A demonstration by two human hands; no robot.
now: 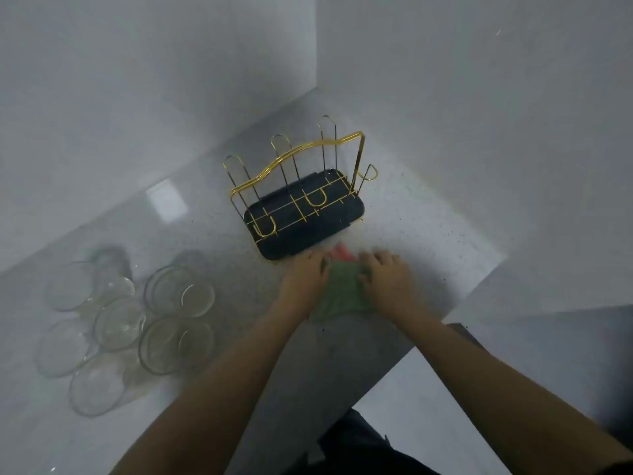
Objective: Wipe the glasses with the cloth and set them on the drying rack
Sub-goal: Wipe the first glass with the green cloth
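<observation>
Both my hands, left (305, 274) and right (387, 275), close their grip on the cloth (340, 291) before the rack (301, 214). No wiping yet. Next, I judge, a glass (180, 291) must be fetched.

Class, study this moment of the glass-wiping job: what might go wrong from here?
The glasses stand crowded together and touching, so lifting one might knock its neighbours. The rack sits close beside both hands, the left hand and right hand, which are on the cloth; a careless tug may nudge it.
</observation>
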